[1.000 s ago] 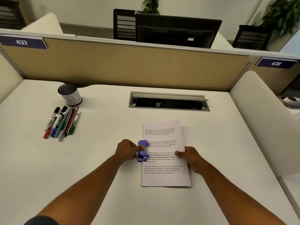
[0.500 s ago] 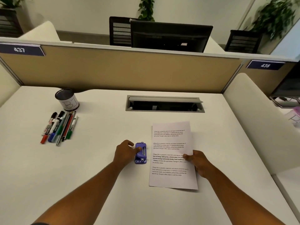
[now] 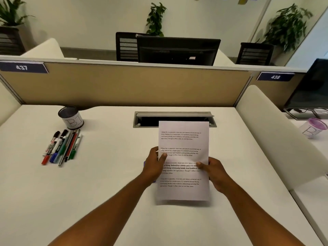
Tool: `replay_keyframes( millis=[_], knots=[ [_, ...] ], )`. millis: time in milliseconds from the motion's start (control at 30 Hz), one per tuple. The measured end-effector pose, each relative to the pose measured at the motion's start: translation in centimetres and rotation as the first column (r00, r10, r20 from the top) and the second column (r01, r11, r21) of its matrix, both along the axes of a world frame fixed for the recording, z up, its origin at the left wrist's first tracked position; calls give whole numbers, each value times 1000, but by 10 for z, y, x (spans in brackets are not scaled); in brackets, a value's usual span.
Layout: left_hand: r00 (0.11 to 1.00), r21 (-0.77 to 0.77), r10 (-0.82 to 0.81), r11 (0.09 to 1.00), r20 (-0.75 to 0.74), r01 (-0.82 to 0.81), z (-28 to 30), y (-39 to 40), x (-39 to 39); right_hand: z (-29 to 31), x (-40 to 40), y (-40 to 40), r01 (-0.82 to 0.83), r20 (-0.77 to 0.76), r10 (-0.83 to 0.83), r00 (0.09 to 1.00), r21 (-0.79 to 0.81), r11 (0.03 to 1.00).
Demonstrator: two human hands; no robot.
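A printed sheet of paper [image 3: 184, 144] is lifted off the white desk [image 3: 106, 183] and tilted up toward me. My left hand [image 3: 154, 166] pinches its left edge, thumb on the front. My right hand [image 3: 213, 172] pinches its right edge, thumb on the printed side. The purple hole punch [image 3: 144, 164] lies on the desk under my left hand, with only a sliver of purple showing.
A tin cup marked "B1" [image 3: 71, 118] stands at the back left, with several markers and pens [image 3: 61, 147] laid in front of it. A cable tray opening [image 3: 147, 119] sits behind the paper. A beige partition [image 3: 124, 86] closes the back; a white divider [image 3: 276, 135] bounds the right.
My left hand left the hole punch and took the paper's left edge. Both hands raised the sheet from the desk. The camera tilted upward.
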State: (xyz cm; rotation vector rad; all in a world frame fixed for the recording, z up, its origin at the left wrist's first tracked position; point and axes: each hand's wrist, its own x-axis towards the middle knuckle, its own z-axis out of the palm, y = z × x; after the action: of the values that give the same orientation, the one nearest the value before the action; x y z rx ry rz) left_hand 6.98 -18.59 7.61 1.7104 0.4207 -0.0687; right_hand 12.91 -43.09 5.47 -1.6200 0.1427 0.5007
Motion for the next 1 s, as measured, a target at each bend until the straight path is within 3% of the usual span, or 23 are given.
replay_keyframes(
  millis=[200,367,600,1000],
  knots=[
    [988,-36,90,996,127,-86,18,-22,2,19,-10,8,139,276,-139,951,19,990],
    [949,21,144,988,279,-156,29,-38,2,29,-18,16,206,404,-223,887,85,975],
    [892,-9,141,988,429,-151,39,-43,2,41,-17,15,271,432,-314,845,160,949],
    [944,128,92,982,316,-139,24,-42,3,34,-17,18,321,381,-325,866,77,944]
  ],
)
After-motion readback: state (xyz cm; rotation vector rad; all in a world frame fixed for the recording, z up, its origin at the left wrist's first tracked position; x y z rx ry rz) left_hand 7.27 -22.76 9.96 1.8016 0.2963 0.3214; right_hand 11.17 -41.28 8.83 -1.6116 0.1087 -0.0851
